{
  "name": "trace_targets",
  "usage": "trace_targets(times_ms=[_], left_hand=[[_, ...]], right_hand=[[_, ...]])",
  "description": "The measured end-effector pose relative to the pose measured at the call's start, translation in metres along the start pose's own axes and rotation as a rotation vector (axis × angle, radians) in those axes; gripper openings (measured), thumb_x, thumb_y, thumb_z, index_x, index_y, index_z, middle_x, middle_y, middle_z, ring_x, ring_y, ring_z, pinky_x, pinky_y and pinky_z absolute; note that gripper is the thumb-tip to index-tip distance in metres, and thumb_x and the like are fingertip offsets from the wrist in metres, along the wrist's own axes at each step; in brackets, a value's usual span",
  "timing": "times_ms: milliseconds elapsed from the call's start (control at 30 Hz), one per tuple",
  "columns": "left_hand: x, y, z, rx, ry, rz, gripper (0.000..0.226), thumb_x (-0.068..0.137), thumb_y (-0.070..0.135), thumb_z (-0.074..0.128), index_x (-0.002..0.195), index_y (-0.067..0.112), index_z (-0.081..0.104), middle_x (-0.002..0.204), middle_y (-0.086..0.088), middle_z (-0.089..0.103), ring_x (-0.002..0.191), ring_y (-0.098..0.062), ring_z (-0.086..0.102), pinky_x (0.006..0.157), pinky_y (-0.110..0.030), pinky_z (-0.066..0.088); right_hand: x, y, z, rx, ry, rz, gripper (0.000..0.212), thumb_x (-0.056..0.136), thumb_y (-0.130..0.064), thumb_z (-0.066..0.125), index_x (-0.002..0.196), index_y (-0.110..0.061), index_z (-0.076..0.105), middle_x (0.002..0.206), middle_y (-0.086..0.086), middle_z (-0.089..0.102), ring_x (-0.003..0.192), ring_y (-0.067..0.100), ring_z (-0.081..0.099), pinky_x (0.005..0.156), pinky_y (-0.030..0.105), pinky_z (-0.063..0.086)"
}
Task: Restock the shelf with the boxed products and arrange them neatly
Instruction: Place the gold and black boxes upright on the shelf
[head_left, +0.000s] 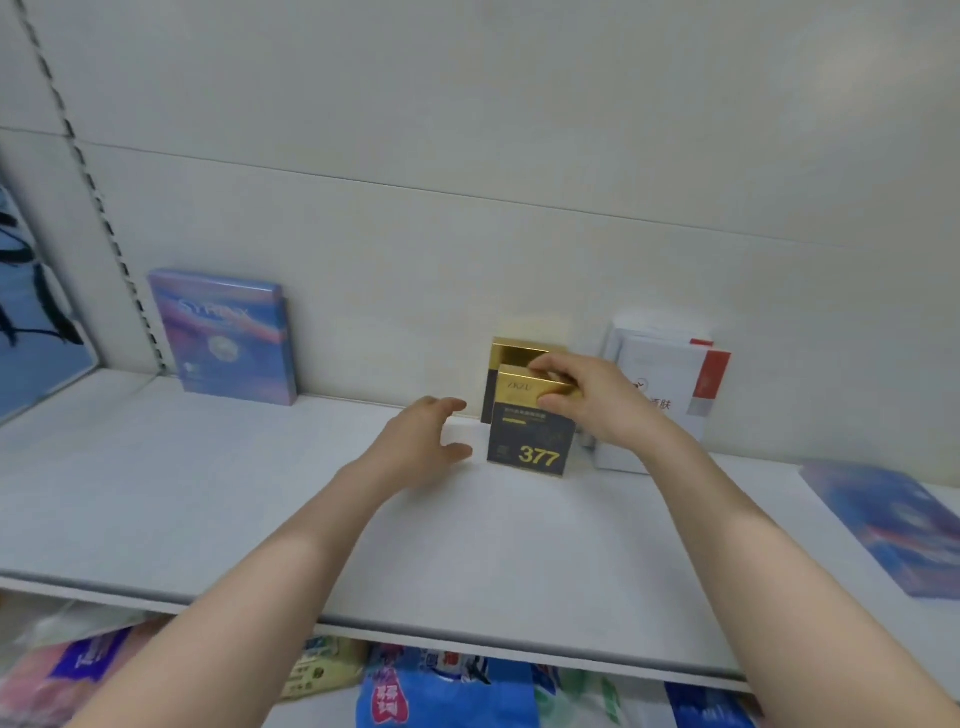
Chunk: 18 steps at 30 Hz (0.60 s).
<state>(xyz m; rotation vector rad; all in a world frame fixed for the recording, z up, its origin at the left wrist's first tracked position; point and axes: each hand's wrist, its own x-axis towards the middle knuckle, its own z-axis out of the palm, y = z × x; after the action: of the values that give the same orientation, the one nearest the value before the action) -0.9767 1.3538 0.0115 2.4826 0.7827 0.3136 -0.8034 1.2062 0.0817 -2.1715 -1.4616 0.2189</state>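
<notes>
A black and gold box marked 377 (530, 439) stands upright on the white shelf (260, 493), in front of a second matching gold-topped box (511, 351). My right hand (587, 397) grips the front box by its gold top right corner. My left hand (428, 441) hovers just left of the box with fingers spread, holding nothing and not touching it. A stack of white boxes with red corners (670, 369) stands directly right of the gold boxes, partly hidden by my right hand.
A blue-purple box (228, 338) stands against the back wall at the left. Another blue-purple box (893, 525) lies flat at the right shelf edge. Colourful packets (441, 691) fill the shelf below. A slotted upright (104, 208) runs up the left wall.
</notes>
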Motion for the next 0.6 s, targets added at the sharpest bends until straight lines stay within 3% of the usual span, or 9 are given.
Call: trace_targets(times_ms=[133, 267, 400, 600], left_hand=[[0.016, -0.011, 0.013, 0.098, -0.089, 0.008, 0.067, 0.087, 0.039, 0.063, 0.146, 0.023, 0.035, 0.147, -0.003, 0.04, 0.131, -0.022, 0.043, 0.105, -0.032, 0.036], [0.023, -0.016, 0.023, 0.098, -0.071, 0.044, 0.065, 0.089, 0.037, 0.06, 0.146, 0.022, 0.035, 0.147, -0.003, 0.04, 0.133, -0.023, 0.041, 0.105, -0.032, 0.035], [0.027, -0.02, 0.028, 0.118, -0.065, 0.077, 0.062, 0.089, 0.036, 0.059, 0.145, 0.022, 0.037, 0.145, -0.003, 0.043, 0.132, -0.024, 0.041, 0.107, -0.034, 0.037], [0.021, -0.023, 0.024, 0.157, -0.017, 0.131, 0.055, 0.092, 0.033, 0.056, 0.143, 0.024, 0.04, 0.143, 0.0, 0.045, 0.128, -0.023, 0.044, 0.101, -0.033, 0.04]], right_hand=[[0.019, 0.008, 0.018, -0.234, 0.19, -0.047, 0.047, 0.088, -0.017, 0.068, 0.133, -0.025, 0.056, 0.122, 0.005, 0.052, 0.115, 0.025, 0.05, 0.099, 0.041, 0.041], [0.019, 0.013, 0.038, -0.394, 0.367, -0.086, 0.055, 0.082, -0.012, 0.072, 0.133, -0.02, 0.055, 0.126, 0.011, 0.05, 0.115, 0.032, 0.047, 0.094, 0.045, 0.044], [0.018, 0.018, 0.048, -0.451, 0.372, -0.072, 0.06, 0.081, -0.011, 0.072, 0.136, -0.019, 0.05, 0.132, 0.012, 0.049, 0.122, 0.034, 0.045, 0.096, 0.047, 0.045], [0.008, 0.015, 0.043, -0.514, 0.386, -0.091, 0.059, 0.08, -0.009, 0.073, 0.136, -0.01, 0.053, 0.127, 0.018, 0.054, 0.114, 0.039, 0.052, 0.089, 0.046, 0.049]])
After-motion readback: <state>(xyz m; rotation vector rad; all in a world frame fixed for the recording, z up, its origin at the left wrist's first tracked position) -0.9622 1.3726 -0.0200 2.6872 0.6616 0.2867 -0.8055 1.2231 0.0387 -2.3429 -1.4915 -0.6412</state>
